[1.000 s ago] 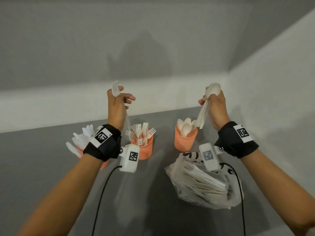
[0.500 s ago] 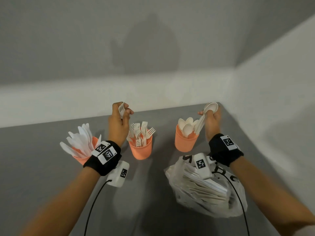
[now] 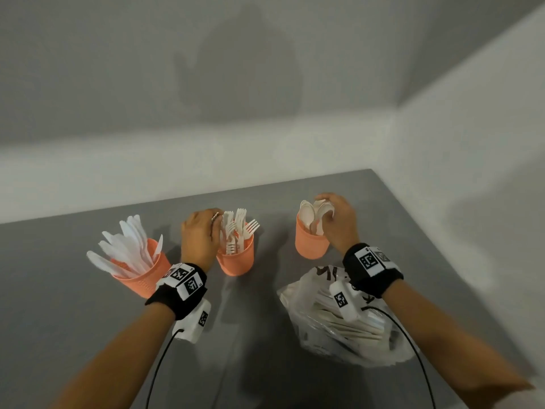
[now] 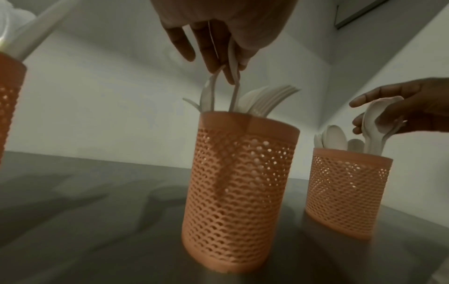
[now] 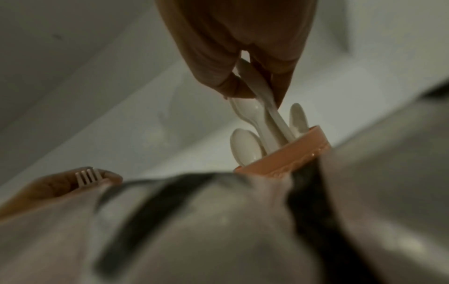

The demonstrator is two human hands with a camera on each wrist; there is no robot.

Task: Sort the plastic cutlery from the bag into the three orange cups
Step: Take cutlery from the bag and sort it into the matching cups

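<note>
Fingers of the left hand pinch a white plastic fork into the middle orange mesh cup. Right hand grips white plastic spoons going into the right orange cup. Left orange cup holds white knives. Clear plastic bag of cutlery sits near right on the grey table.

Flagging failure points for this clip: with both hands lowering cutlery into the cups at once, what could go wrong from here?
1. The left hand pinches a fork over the middle cup, already crowded; the handle may snag on standing forks and not seat.
2. The right hand holds several spoons over the spoon cup; one could slip outside the rim.
3. Neither cup is steadied, so a sideways push might tip one.
</note>
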